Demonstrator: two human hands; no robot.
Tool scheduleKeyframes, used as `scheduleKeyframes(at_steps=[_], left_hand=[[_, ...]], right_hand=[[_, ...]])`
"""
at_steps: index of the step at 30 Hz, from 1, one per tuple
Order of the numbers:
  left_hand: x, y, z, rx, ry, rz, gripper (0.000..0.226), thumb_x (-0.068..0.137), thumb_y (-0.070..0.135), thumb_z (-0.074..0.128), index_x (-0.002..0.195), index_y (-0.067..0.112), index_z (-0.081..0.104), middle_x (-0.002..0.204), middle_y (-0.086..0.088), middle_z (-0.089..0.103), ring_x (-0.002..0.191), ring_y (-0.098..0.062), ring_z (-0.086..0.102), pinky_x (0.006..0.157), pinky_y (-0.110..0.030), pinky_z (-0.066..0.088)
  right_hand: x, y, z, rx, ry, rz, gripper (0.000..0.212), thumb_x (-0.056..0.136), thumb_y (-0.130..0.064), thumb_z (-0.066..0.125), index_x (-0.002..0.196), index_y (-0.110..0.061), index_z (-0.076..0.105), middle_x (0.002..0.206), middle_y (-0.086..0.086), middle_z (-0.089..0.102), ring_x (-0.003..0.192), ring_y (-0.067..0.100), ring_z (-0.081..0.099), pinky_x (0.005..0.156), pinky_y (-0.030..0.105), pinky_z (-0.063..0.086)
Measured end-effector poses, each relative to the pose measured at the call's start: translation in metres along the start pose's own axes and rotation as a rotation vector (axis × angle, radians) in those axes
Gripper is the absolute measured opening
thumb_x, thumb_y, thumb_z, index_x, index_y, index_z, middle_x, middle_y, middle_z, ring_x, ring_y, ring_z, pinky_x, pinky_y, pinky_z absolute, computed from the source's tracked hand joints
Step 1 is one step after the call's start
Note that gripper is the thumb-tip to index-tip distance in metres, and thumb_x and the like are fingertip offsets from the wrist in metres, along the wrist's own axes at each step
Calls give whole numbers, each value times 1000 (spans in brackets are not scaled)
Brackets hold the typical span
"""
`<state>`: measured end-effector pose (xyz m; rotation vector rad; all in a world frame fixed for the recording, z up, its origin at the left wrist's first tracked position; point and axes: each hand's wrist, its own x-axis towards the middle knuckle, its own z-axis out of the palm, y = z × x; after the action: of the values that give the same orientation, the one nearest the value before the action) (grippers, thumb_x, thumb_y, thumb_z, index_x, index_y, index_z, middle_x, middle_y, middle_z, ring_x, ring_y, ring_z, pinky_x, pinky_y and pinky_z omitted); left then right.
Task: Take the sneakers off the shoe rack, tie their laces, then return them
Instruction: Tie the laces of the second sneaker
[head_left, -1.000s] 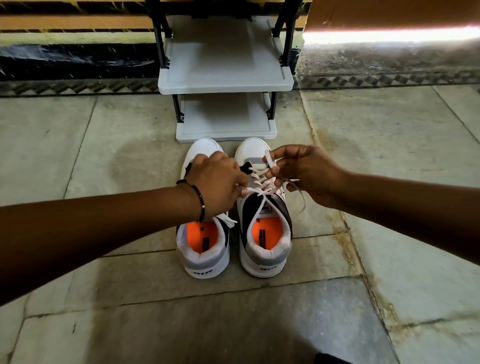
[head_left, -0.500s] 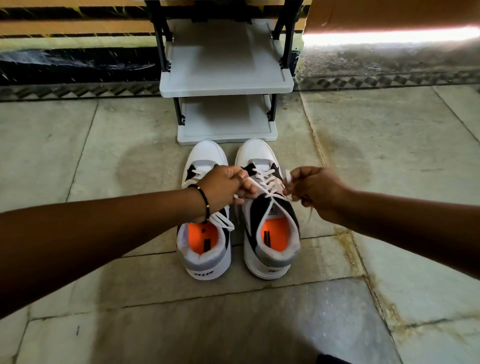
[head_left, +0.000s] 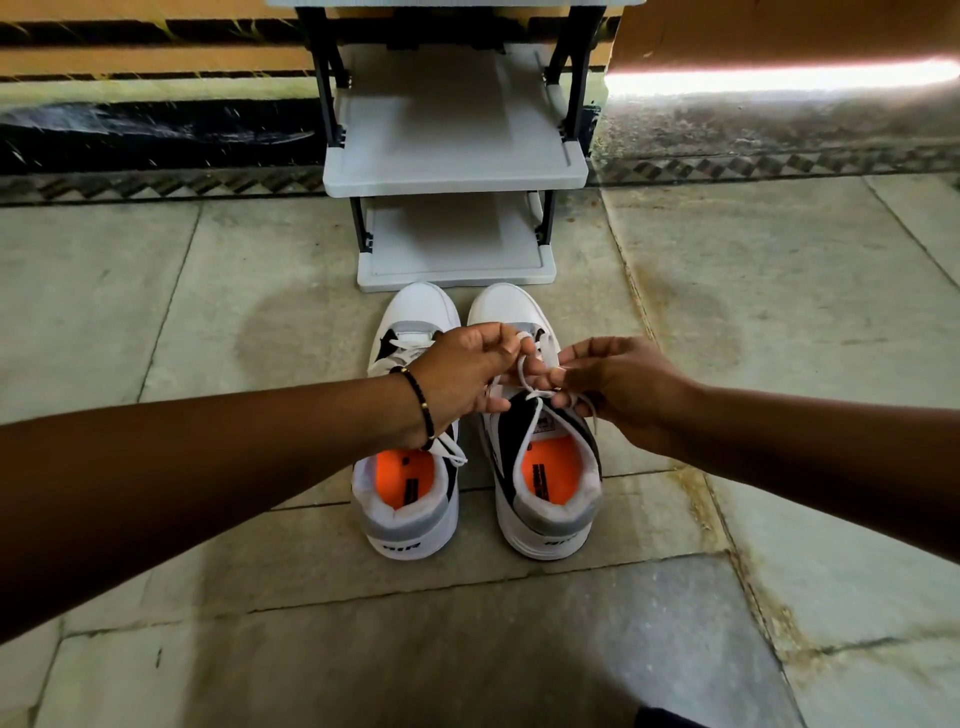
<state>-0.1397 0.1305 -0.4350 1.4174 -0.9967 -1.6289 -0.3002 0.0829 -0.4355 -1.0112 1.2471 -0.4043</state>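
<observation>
Both hands have closed together, each grip pinching the right sneaker's laces.

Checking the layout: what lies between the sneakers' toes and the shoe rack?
Head view: only a narrow strip of bare floor separates the toes of the sneakers from the bottom shelf of the shoe rack.

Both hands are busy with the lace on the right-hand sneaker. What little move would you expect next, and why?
Probably pulling the loops apart to snug the knot. The left hand and right hand each pinch part of the white lace above the right sneaker, and it looks loose, not cinched. The shoe rack shelves wait bare.
</observation>
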Motion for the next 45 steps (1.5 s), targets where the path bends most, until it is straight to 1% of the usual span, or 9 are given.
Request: scheduleKeyframes(at_steps=[5,11,17,22,28,31,37,41,45], left_hand=[[0,-9,0,215,-21,144,27,93,2,41,98,23,57,81,5,60,80,-5,53,63,-18,43],[4,-12,1,349,-10,226,31,94,4,39,115,14,60,79,14,59,70,13,55,59,-10,43],[6,-12,2,262,42,244,27,90,-2,46,104,13,64,87,9,67,65,13,60,54,-8,44],[8,-11,-2,13,89,149,28,77,-3,64,81,18,46,54,9,70,55,-1,64,58,-20,51],[11,-8,2,-13,113,68,32,72,1,71,86,18,49,75,1,68,68,-10,64,60,-22,51],[12,-8,2,-47,124,73,22,75,4,69,82,14,50,77,-5,66,59,-6,67,52,-18,49],[16,-10,-3,-9,162,32,15,76,7,69,78,12,54,78,-8,63,60,-12,62,49,-17,50],[16,-9,-1,-58,156,27,19,78,8,67,71,16,51,67,-1,64,50,-5,63,47,-17,53],[15,-9,-4,-126,95,-9,17,83,12,61,72,19,51,61,5,67,55,-6,66,50,-18,53]], right_hand=[[2,-7,-1,-25,27,-63,15,85,6,53,78,-6,60,65,8,64,47,12,58,47,22,43],[8,-15,4,-72,13,-88,18,87,-3,55,73,-15,58,56,1,63,47,12,58,51,27,41],[8,-24,8,-145,-30,-129,15,89,-7,54,75,-13,56,61,5,57,47,10,53,48,25,41],[8,-21,7,-210,-48,-152,18,87,0,52,75,-10,60,63,5,59,48,13,50,41,19,40],[11,-16,8,-251,-64,-163,13,84,0,56,78,-6,66,71,10,64,60,17,57,55,26,45],[13,-18,5,-330,-91,-195,10,83,1,58,89,5,65,70,8,63,59,14,57,53,23,47],[12,-24,-7,-394,-314,-227,38,77,11,60,114,-1,54,84,9,59,66,15,58,50,20,45],[11,-21,-3,-456,-281,-383,22,78,4,64,97,-5,59,78,10,57,58,11,58,44,20,44],[14,-19,-3,-255,-229,-311,7,81,1,61,77,-3,58,67,8,64,51,10,62,44,19,47]])
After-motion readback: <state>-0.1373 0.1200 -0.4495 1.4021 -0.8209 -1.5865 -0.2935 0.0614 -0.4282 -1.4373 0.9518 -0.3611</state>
